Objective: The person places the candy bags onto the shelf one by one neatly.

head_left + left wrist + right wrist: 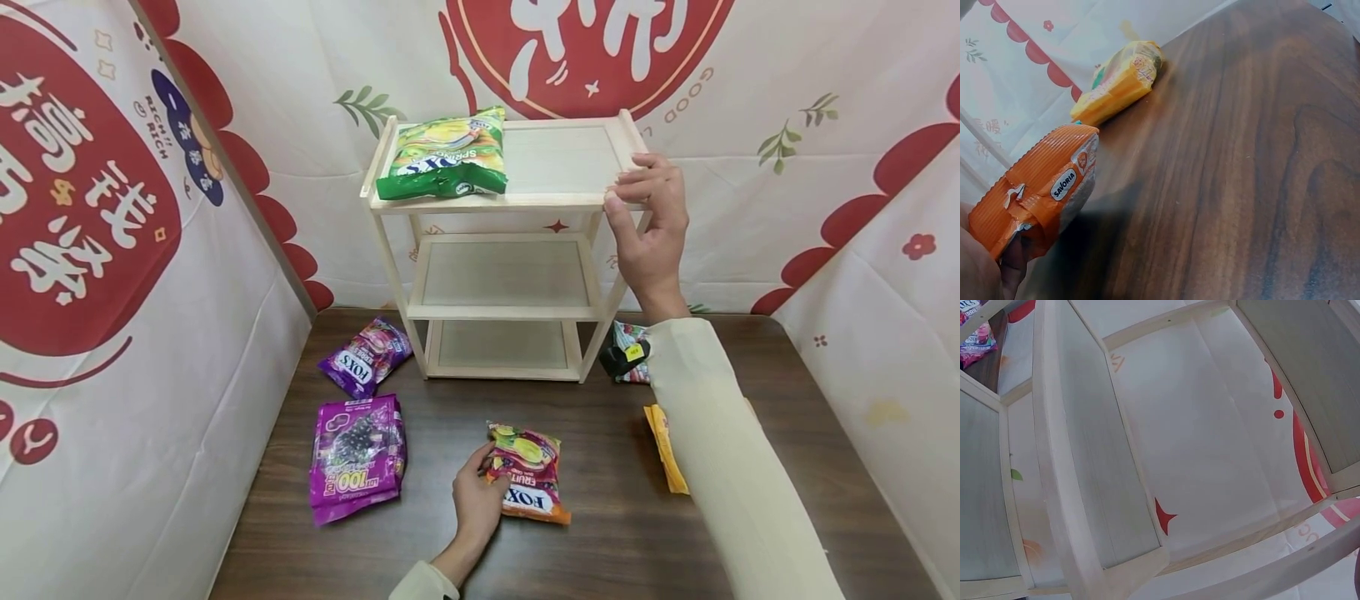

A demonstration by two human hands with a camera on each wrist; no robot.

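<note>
My left hand (478,500) holds a red and orange Fox's Fruits candy bag (528,475) by its left side, thumb on the front. In the left wrist view, the bag's orange crimped end (1035,181) is tilted over the tabletop, a dark shadow below it. My right hand (656,225) grips the top right front corner of a pale wooden three-tier rack (502,313), fingers over the side rail and thumb at the front. A green Fox's Spring candy bag (450,154) lies on the left of the top tier. The right wrist view shows the rack's frame (1063,462) but no hand.
Left of the rack lie a purple Fox's Berries bag (367,357) and a purple grape candy bag (358,454). On the right are a black-ended packet (626,354) and a yellow bag (666,450), partly behind my sleeve. Printed cloth (262,100) hangs around the brown table (435,408).
</note>
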